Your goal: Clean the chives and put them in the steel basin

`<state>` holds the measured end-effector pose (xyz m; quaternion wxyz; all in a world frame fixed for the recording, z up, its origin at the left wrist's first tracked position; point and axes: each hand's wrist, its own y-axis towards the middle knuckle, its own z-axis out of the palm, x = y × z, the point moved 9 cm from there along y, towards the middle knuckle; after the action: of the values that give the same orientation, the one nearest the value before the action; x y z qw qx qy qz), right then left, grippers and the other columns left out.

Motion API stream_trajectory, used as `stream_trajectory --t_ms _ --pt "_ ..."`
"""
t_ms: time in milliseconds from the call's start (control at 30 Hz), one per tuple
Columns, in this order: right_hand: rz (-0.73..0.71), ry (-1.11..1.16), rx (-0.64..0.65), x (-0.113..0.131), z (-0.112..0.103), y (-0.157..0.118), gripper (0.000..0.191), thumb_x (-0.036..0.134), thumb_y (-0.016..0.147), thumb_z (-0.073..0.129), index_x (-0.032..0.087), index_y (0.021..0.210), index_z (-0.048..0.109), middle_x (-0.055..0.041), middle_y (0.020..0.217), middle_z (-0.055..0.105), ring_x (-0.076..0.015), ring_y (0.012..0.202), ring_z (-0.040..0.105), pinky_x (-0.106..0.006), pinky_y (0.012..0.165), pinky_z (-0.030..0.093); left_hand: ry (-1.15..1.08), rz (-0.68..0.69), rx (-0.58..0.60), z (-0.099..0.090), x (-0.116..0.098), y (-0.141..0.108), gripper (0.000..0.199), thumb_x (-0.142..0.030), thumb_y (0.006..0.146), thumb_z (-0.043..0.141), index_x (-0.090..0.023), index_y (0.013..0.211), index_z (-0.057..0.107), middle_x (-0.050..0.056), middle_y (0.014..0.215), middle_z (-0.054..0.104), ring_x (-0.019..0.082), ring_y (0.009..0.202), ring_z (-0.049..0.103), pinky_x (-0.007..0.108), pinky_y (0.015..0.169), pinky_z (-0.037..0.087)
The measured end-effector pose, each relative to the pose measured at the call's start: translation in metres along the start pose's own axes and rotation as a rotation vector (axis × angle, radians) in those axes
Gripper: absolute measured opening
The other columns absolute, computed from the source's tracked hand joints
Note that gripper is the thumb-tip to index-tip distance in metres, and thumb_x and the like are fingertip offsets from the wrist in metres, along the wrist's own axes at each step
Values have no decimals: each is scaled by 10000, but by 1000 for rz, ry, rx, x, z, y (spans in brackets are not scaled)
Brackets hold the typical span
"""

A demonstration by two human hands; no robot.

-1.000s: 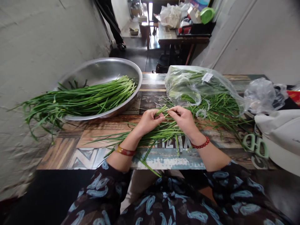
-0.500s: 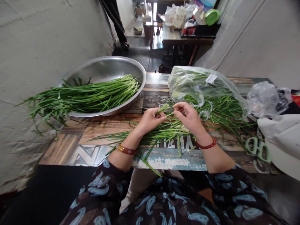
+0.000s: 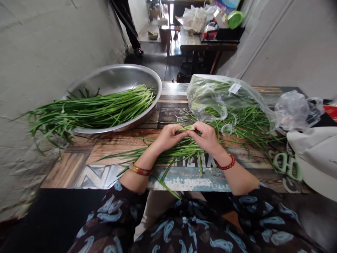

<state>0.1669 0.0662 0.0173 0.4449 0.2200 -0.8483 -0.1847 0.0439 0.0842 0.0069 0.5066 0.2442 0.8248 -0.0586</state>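
Looking down, I see the left hand (image 3: 169,138) curled round a small bunch of green stalks (image 3: 187,128) and the right hand (image 3: 207,137) pinching its pale ends, just above loose stalks (image 3: 175,151) on the table (image 3: 70,165), near a steel bowl (image 3: 113,78).

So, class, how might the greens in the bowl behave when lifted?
The leafy ends would probably flop: they droop past the bowl. The pale stem ends look stiffer, lying nearly straight. With no tie visible, the greens may slip apart.
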Motion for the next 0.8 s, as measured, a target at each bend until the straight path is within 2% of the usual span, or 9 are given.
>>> stream_trajectory --t_ms 67,167,300,367,467,533,600,667,800 --pt "65 17 -5 -6 -2 1 195 326 890 629 219 727 640 -16 712 648 -159 678 580 -291 677 462 -7 -4 13 0 -1 0 239 -328 850 617 -137 712 652 8 713 614 135 718 532 232 682 388" --pt "194 61 -89 -22 -17 1 194 359 884 628 216 761 675 -13 723 670 -154 666 579 -287 668 459 12 -7 -16 -7 -2 0 242 -327 847 621 -148 684 622 3 694 589 136 707 516 241 685 384" --pt "321 138 -174 -46 -38 2 303 452 912 583 206 780 699 -16 720 673 -153 667 588 -285 652 459 36 -33 -186 -32 2 -1 220 -338 864 594 -164 730 584 -11 700 536 130 711 478 240 678 371" --pt "314 125 -139 -50 -42 4 336 461 927 557 207 770 712 -25 730 684 -159 688 601 -291 669 472 2 -37 -264 -45 3 -3 225 -361 883 571 -174 757 560 -3 731 535 135 740 480 240 694 387" --pt "239 34 -100 -44 -46 8 225 370 903 594 217 840 748 -45 860 717 -167 748 614 -303 700 485 -151 -30 -289 -52 4 -4 264 -419 910 546 -186 785 536 15 773 559 135 734 507 247 698 427" --pt "212 -8 -94 -43 -50 9 175 299 878 607 228 906 764 -52 945 723 -168 776 619 -303 697 485 -271 -47 -284 -55 7 -6 262 -452 921 536 -202 844 531 1 732 540 118 633 489 244 620 422" --pt "225 -19 -52 -47 -52 9 178 264 862 606 229 911 774 -48 935 729 -170 777 626 -301 686 479 -314 -71 -302 -59 10 -7 245 -465 924 540 -221 911 539 -35 639 457 102 519 395 233 523 355" --pt "250 -25 32 -54 -51 9 170 264 852 616 222 876 780 -40 889 739 -174 773 637 -303 688 474 -246 -66 -339 -66 9 -9 228 -446 915 558 -220 942 572 -50 593 390 101 498 331 234 496 301" --pt "236 -106 201 -61 -49 6 148 282 834 650 219 800 780 -34 834 742 -181 759 645 -312 706 469 67 -15 -352 -71 -1 -8 216 -358 893 568 -169 817 635 -17 632 473 117 613 413 239 582 327"
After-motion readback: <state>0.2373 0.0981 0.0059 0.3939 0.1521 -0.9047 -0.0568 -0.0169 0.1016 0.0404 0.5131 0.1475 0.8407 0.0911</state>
